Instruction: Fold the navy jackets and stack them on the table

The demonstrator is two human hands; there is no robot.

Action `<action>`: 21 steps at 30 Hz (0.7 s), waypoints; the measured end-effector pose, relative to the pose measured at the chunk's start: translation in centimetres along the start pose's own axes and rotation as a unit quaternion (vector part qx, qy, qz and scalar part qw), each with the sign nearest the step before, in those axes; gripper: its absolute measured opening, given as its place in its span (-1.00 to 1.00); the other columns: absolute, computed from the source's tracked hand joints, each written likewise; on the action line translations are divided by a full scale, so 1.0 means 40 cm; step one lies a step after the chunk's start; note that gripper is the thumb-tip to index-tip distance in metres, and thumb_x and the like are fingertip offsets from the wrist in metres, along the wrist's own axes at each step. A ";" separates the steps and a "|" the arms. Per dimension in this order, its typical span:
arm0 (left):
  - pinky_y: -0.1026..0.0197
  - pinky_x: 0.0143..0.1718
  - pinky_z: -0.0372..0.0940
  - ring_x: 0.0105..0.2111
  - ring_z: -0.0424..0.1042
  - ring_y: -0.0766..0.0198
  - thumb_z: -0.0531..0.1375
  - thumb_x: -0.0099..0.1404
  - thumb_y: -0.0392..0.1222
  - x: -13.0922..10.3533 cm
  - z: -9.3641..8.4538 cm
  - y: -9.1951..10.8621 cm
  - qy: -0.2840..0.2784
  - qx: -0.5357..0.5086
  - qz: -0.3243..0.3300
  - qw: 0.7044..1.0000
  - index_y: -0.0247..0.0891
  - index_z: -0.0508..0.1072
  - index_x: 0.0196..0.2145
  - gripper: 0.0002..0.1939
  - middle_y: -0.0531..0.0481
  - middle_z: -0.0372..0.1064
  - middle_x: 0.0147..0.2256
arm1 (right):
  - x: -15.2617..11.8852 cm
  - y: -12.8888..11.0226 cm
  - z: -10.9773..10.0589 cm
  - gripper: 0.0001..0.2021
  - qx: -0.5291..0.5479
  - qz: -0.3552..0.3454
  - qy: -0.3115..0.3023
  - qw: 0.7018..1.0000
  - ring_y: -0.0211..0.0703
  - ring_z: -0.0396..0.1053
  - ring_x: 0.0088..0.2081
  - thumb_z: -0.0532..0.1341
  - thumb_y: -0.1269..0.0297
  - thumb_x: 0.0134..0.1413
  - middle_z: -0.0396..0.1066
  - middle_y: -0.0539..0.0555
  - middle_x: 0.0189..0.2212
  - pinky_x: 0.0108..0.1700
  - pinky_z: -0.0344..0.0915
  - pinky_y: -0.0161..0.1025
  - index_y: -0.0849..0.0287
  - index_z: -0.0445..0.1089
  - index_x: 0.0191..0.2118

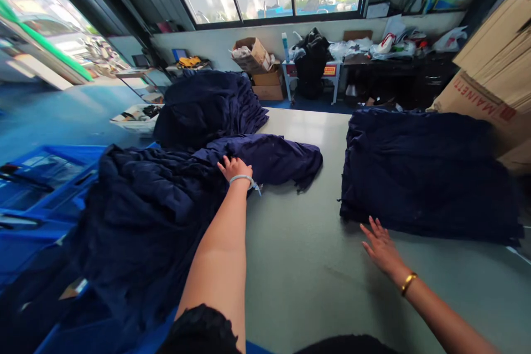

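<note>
My left hand (235,169) rests on a crumpled navy garment (274,157), its fingers apart and lying on the cloth. That garment stretches to the right across the grey table (290,265) and meets a loose navy heap (149,215) at the table's left side. My right hand (382,248) is open over the tabletop with fingers spread, holding nothing. Its fingertips come close to the front edge of a neat, flat stack of navy garments (418,171); whether they touch it I cannot tell.
Behind the loose heap stands another navy pile (207,102). Blue crates (62,177) are at the left, beside a white basket (135,119). Cardboard boxes (489,88) lean at the right. A small table with a black bag (311,55) stands by the far wall.
</note>
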State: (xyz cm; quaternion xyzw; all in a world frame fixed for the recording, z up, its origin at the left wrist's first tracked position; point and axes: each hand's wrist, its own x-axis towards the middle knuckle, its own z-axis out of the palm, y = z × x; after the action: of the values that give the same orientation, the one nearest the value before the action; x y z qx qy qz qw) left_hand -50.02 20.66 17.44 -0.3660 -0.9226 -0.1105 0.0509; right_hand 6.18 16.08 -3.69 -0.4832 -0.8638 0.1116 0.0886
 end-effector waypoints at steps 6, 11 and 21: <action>-0.02 0.19 0.24 0.03 0.48 0.00 0.24 0.34 -0.07 -0.130 0.024 0.018 -0.071 -0.255 0.069 0.962 -0.28 0.66 -0.07 -0.68 -0.22 0.61 -0.03 | -0.008 -0.002 0.044 -0.46 0.052 0.002 -0.025 0.998 0.20 -0.12 0.51 0.11 0.22 0.33 -0.11 0.23 0.52 0.41 0.09 0.23 0.07 0.30 0.38; 0.13 -0.19 0.36 -0.30 0.52 0.11 0.28 0.19 0.24 -0.481 0.106 0.006 -0.209 -0.403 0.022 0.891 -0.33 0.69 -0.31 -0.48 -0.13 0.62 -0.37 | -0.022 -0.002 0.052 -0.46 0.091 -0.003 -0.041 0.995 0.18 -0.14 0.51 0.12 0.19 0.33 -0.08 0.26 0.51 0.43 0.02 0.26 0.09 0.30 0.38; 0.18 -0.45 0.14 -0.59 0.11 0.30 0.02 0.08 0.67 -1.152 0.166 -0.188 -0.377 -0.426 -0.160 0.807 -0.13 0.15 -0.79 -0.21 0.09 0.05 -0.72 | -0.054 -0.003 -0.026 -0.38 0.133 0.032 -0.133 0.982 0.18 -0.07 0.50 0.12 0.07 0.34 -0.05 0.35 0.49 0.46 -0.01 0.21 0.19 0.21 0.42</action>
State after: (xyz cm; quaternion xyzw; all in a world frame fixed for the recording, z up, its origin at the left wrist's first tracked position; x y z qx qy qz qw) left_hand -21.78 -13.66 1.71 -0.2114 -0.7747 -0.3523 -0.4806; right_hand 7.47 14.27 -2.78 -0.4753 -0.8293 0.2921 0.0326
